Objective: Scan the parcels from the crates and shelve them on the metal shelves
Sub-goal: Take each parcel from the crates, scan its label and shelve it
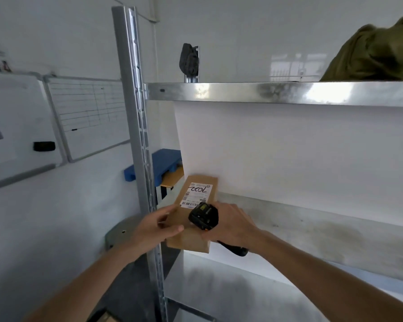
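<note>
Head view: my left hand [159, 225] pinched the near left edge of the brown parcel [193, 214], which lay flat at the shelf's [312, 219] left end with its long axis running 12 to 6 o'clock. My right hand [233, 225], at 3 o'clock of the parcel and touching it, gripped the black scanner [204, 216]. The upright post [140, 135] bounded 9 o'clock; open shelf extended toward 3 o'clock.

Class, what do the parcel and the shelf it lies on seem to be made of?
Parcel: brown cardboard, matte, with a white paper label stuck on. Shelf: probably galvanised steel, dull grey and smudged; its rail above glints.
</note>
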A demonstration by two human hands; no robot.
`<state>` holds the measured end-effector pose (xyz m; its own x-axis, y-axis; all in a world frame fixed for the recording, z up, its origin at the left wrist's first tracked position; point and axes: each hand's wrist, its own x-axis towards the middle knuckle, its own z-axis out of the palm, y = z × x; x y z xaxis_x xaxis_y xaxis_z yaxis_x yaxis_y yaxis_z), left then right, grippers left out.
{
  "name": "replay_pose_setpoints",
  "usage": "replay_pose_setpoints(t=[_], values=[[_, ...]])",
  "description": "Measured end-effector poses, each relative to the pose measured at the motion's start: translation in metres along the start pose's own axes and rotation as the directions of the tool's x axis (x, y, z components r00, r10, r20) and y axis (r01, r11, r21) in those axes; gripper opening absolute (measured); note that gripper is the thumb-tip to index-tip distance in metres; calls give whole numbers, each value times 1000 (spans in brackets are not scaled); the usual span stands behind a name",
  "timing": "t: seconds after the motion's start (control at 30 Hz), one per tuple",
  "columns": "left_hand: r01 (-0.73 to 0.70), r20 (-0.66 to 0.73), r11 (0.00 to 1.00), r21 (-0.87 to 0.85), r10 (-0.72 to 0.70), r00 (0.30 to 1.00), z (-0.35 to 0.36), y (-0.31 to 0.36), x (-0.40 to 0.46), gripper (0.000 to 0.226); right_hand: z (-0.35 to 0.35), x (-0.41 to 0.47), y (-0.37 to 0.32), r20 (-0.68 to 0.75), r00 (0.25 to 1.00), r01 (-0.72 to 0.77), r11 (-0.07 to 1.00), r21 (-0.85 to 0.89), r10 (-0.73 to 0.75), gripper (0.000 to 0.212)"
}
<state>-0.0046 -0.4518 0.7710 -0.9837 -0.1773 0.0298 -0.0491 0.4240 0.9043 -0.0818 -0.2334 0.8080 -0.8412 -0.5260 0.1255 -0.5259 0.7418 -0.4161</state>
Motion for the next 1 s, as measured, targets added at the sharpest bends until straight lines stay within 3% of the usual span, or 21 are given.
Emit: replay_pose_setpoints(t=[0.07,0.53,1.0], values=[[-27,3,998,64,27,1000,-4,-1,8,68,1,9,-2,-2,1000,-6,1000,-12,6,68],[-16,-2,996,91,16,1000,-21,-6,45,75,6,48,-5,6,999,-47,998,-44,48,71],[-8,-79,995,95,15,997,-28,10,13,78,-6,24,-3,16,1000,4,999,-46,-4,65]])
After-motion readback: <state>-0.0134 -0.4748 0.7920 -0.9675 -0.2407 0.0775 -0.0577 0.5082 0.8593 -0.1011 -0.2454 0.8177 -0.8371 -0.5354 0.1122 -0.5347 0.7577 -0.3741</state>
